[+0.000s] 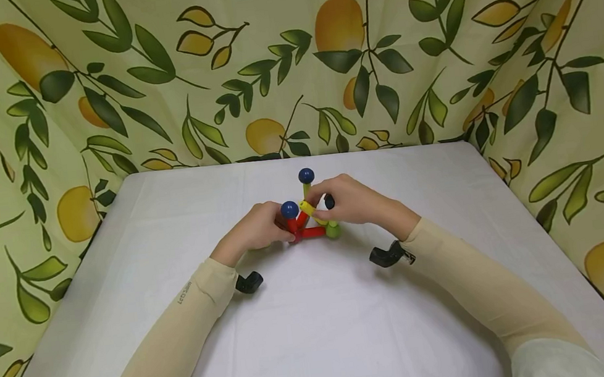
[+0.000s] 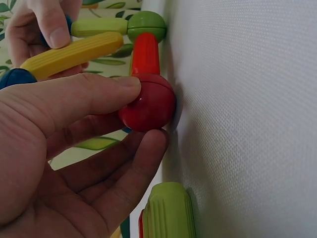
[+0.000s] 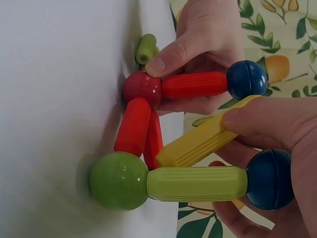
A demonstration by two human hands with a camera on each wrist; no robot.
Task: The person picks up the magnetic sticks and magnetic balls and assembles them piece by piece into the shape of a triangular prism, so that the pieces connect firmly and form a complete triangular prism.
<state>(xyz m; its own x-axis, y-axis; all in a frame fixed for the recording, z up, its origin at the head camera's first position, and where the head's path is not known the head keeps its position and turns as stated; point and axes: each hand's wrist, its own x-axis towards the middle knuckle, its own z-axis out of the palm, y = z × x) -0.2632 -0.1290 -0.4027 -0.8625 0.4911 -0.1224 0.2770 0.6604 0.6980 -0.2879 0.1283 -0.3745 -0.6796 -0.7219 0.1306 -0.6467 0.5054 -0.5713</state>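
Note:
A magnetic rod-and-ball frame stands on the white table. My left hand [image 1: 261, 225] pinches its red ball [image 2: 148, 104] between thumb and fingertips, low by the tabletop. Red rods [image 3: 132, 126] run from that ball, one rising to a blue ball [image 3: 246, 79] and one reaching the green ball [image 3: 119, 181]. From the green ball a light green rod [image 3: 197, 184] goes up to another blue ball [image 3: 269, 179], beside my right fingers. My right hand [image 1: 350, 200] holds a yellow rod [image 3: 205, 136] slantwise, thumb on its side, between the two uprights.
A third upright at the back carries a blue ball [image 1: 306, 175]. Loose light green rods [image 2: 169, 210] lie by my left hand. Black wrist-camera mounts [image 1: 387, 256] hang under both wrists. A leaf-and-fruit patterned curtain [image 1: 267, 80] surrounds the white table [image 1: 308, 337].

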